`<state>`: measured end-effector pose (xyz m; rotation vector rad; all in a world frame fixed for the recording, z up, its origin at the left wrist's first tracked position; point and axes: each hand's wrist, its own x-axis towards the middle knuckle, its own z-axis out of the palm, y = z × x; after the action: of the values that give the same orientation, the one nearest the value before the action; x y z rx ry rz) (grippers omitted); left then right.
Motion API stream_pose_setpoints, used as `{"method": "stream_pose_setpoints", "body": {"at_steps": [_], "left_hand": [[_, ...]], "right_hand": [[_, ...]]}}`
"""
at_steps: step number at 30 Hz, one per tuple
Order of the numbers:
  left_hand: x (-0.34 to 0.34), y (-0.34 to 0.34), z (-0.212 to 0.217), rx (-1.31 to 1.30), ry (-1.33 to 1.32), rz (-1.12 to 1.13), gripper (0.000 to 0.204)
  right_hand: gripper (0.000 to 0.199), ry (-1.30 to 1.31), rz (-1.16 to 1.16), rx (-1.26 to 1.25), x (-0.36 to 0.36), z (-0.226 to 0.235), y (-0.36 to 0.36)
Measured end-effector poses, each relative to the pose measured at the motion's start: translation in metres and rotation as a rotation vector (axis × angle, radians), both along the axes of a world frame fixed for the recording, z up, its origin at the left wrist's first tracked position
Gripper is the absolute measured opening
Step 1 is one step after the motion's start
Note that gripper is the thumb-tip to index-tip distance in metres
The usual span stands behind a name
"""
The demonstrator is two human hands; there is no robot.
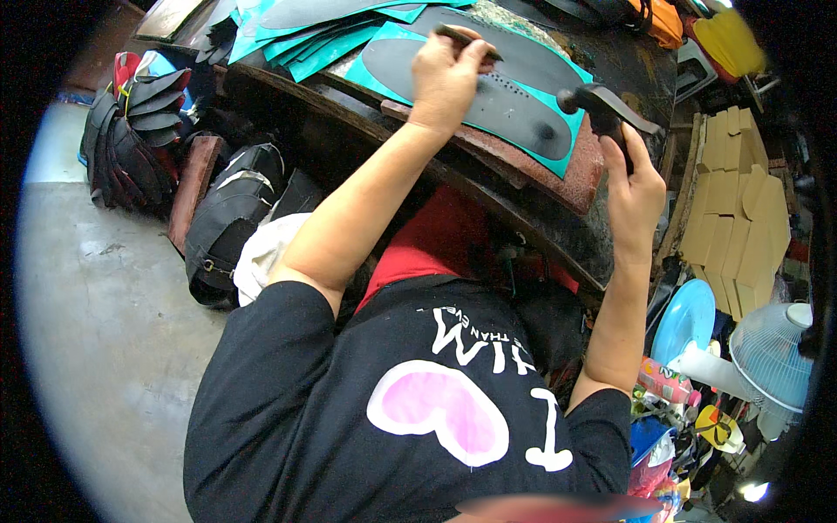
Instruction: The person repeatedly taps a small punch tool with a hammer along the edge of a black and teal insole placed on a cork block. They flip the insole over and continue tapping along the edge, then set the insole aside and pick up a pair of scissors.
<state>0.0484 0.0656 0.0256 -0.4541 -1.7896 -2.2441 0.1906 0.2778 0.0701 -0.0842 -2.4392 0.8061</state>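
Observation:
My left hand [446, 77] is closed around a thin dark punch tool [467, 39], held against a black insole-shaped piece [510, 109]. That piece lies on a teal sheet [558, 155] on the worn workbench [571, 187]. My right hand [635, 193] grips the handle of a dark hammer [602, 105], raised to the right of the punch with its head above the black piece. A row of small holes shows on the black piece near the left hand.
More teal and black cut sheets [323, 35] are piled at the bench's back left. Black soles [157, 100] and dark bags [231, 213] sit on the floor at left. Cardboard pieces [732, 205], a blue plate [684, 318] and a white fan [772, 357] stand at right.

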Motion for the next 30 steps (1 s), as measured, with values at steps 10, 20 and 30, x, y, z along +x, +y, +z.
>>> {"method": "stream_pose_setpoints", "body": {"at_steps": [10, 20, 30], "left_hand": [[-0.009, -0.022, -0.008, -0.496, 0.043, 0.101, 0.014], [0.006, -0.005, 0.005, -0.983, 0.500, 0.224, 0.017], [-0.009, -0.014, -0.006, -0.571, 0.188, 0.060, 0.017]], "right_hand": [[0.038, -0.017, 0.069, -0.292, -0.009, 0.016, -0.008], [0.036, 0.228, 0.166, 0.009, -0.025, 0.032, -0.046], [0.036, 0.200, 0.080, -0.167, -0.006, 0.059, -0.018]]}}
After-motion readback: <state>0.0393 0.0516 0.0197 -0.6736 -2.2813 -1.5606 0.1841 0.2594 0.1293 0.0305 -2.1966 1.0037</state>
